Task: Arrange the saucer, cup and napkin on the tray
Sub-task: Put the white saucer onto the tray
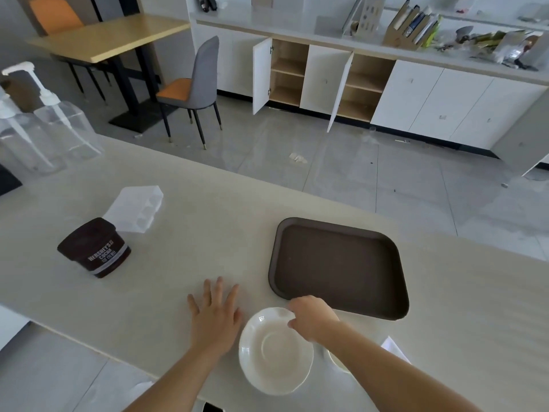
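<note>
The dark brown rectangular plastic tray (pixel 338 267) lies bare on the pale stone-look worktop (pixel 184 233); nothing has been placed on it, so the arrangement is judged to be at its very start. The white round glazed saucer (pixel 274 350) sits on the worktop just off the tray's 7 o'clock corner. The right hand (pixel 312 321) is closed in a narrow grip on the saucer's rim at about 1 o'clock; whether the saucer is lifted cannot be told. The left hand (pixel 215 315) lies flat with fingers spread, holding nothing, at the saucer's 10 o'clock. A pale rounded edge under the right forearm (pixel 337 362) may be the cup, and a white folded corner (pixel 396 349) at the saucer's 3 o'clock may be the napkin; both are mostly hidden. All three items are judged outstanding. A dark brown cocoa tub (pixel 95 248) stands well apart at the tray's 9 o'clock.
</note>
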### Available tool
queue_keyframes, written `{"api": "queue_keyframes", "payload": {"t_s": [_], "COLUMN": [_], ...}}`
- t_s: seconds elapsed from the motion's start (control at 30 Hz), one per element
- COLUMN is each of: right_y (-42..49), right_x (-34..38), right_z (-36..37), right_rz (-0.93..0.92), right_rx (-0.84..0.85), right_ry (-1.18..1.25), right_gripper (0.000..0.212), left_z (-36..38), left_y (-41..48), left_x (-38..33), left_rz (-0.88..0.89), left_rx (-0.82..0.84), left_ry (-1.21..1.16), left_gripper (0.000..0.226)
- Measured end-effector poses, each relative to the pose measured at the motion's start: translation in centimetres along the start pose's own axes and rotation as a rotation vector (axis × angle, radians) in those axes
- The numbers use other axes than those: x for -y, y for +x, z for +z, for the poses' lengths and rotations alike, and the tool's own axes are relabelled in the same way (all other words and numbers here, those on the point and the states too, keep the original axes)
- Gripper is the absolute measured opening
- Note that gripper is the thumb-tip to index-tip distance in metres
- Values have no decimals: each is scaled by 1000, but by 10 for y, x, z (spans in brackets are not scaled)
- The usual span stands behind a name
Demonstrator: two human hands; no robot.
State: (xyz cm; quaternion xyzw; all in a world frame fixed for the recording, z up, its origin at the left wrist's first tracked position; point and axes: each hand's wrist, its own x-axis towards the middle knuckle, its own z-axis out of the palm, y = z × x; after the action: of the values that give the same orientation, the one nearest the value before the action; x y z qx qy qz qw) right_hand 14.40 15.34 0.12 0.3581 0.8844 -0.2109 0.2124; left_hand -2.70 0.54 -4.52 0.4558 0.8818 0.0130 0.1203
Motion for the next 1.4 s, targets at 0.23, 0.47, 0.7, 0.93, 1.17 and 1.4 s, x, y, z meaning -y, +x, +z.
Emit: {"api": "queue_keyframes", "payload": {"t_s": [0.23, 0.47, 0.7, 0.93, 1.17, 1.4], "right_y": [11, 12, 16, 37, 58, 70], "right_x": [-3, -12, -42, -70, -85, -95], "right_z": [-4, -16, -47, -58, -51, -49], "right_rz": [53, 64, 145, 285, 384, 401], "right_rx": [43, -31, -114, -203, -206, -213], "right_ry": [124, 216, 350, 554, 705, 773], "right_gripper": [13, 15, 13, 18, 21, 19], "left_z": [23, 33, 37, 39, 40, 40], "left_y": [16, 20, 20, 21, 22, 22], "left_x": [0, 4, 4, 5, 5, 5], "left_rz": [-45, -60, -81, -89, -89, -91], "left_rx": [-65, -107, -155, -156, -158, -178], "left_ry": [-52, -60, -72, -46, -57, -50], "left_gripper": [64, 64, 61, 61, 61, 60]}}
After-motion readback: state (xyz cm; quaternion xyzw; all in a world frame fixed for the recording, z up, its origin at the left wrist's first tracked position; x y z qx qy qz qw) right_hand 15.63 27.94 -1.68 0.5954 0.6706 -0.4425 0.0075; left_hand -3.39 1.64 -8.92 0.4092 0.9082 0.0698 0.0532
